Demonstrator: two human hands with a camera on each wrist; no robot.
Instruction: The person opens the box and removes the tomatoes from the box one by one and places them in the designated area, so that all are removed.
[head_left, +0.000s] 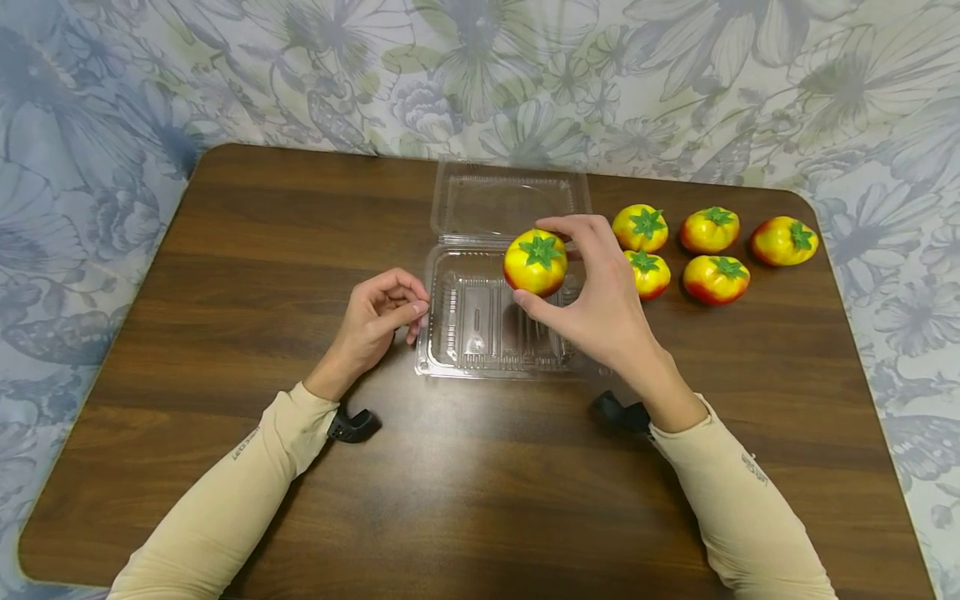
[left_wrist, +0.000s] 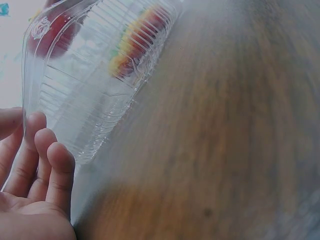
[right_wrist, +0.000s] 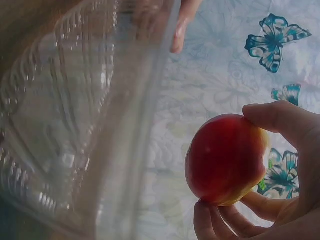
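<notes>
My right hand (head_left: 611, 304) holds a glossy yellow-and-red, tomato-like fruit (head_left: 535, 265) between thumb and fingers, above a hinged clear plastic container (head_left: 487, 367). The fruit's green star-shaped leafy top faces up in the head view; its red underside (right_wrist: 225, 160) shows in the right wrist view. Lid (head_left: 510, 204) raised on its hinge, the container stands with its bare ribbed base visible. At its left rim, my left hand (head_left: 378, 317) pinches the edge with thumb and fingertips, as the left wrist view also shows.
Several matching fruits (head_left: 708, 231) lie in two loose rows to the right of the container. All of it is on a brown wood-grain table (head_left: 480, 483) with rounded corners. Its back edge meets a wall with floral paper (head_left: 480, 75).
</notes>
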